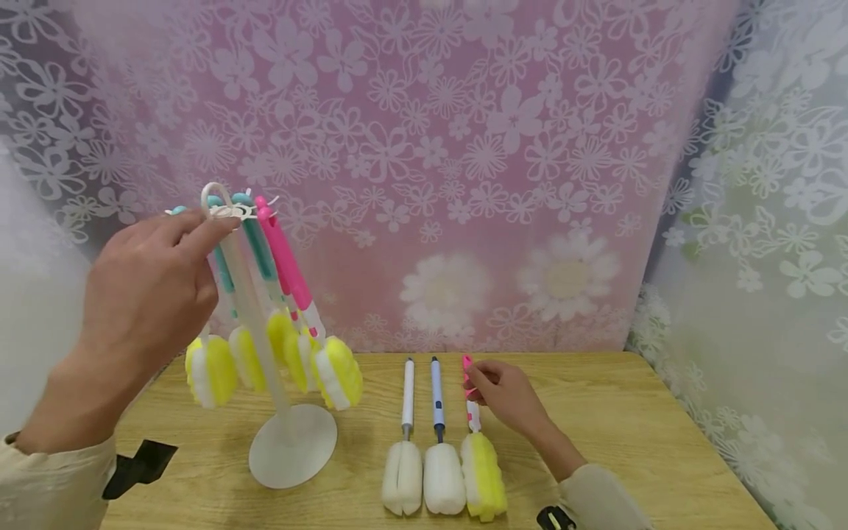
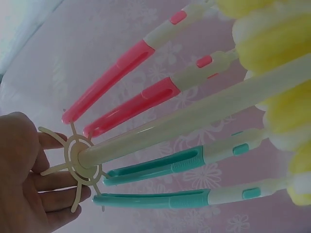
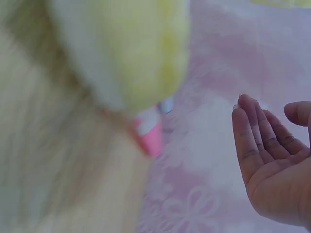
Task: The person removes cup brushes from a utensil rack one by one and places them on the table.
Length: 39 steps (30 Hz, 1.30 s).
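Note:
My left hand [image 1: 146, 287] grips the hooked top of a white rack [image 1: 294, 449] with a round base. In the left wrist view, its fingers [image 2: 53, 182] lie around the spoked ring [image 2: 73, 167]. From the ring hang several bottle brushes with yellow-and-white sponge heads; pink-handled [image 2: 107, 92] and teal-handled [image 2: 155, 165] ones show. My right hand [image 1: 513, 397] is over the handle of a pink bottle brush [image 1: 483, 478] on the table. In the right wrist view its fingers [image 3: 248, 141] are fairly straight and hold nothing, apart from the brush.
Left of the pink brush lie a white-handled brush [image 1: 402, 478] and a blue-handled brush [image 1: 444, 478], both with white sponge heads. They rest on a wood-grain table [image 1: 596, 442]. A pink flowered curtain [image 1: 437, 177] hangs behind the table's far edge.

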Each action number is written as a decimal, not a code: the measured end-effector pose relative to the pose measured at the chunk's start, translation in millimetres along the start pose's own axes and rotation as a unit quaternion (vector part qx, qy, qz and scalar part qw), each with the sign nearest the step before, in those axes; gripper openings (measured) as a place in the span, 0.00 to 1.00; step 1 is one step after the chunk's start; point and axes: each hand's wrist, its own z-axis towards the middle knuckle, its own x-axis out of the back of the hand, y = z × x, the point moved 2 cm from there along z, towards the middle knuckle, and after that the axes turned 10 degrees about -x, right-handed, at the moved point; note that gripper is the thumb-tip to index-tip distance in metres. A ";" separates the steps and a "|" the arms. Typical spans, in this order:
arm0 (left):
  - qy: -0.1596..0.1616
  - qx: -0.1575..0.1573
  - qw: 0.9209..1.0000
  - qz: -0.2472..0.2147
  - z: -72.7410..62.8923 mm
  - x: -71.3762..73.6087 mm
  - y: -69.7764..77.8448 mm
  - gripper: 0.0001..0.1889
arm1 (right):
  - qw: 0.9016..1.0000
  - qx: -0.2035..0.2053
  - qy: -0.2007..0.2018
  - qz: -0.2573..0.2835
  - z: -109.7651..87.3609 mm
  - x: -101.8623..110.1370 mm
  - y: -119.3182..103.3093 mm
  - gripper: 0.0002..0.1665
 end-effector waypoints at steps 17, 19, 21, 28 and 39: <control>0.139 0.054 0.988 -0.049 -3.6 -7.9 -2.0 0.19 | 0.971 0.194 -0.086 0.108 -19.2 -73.5 -113.3 0.16; 0.159 0.061 0.984 -0.050 -1.8 -11.5 0.0 0.20 | 0.965 0.225 -0.069 0.118 -18.3 -84.7 -123.9 0.16; 0.176 0.067 0.981 -0.045 -0.3 -14.8 1.7 0.21 | 0.958 0.248 -0.054 0.132 -17.5 -95.9 -133.7 0.16; 0.200 0.084 0.976 -0.026 5.3 -18.5 4.0 0.19 | 0.957 0.242 -0.028 0.158 -16.0 -134.2 -154.0 0.25; 0.180 0.074 0.981 -0.015 6.2 -18.2 6.2 0.19 | 0.959 0.237 0.003 0.155 -10.6 -146.0 -163.1 0.21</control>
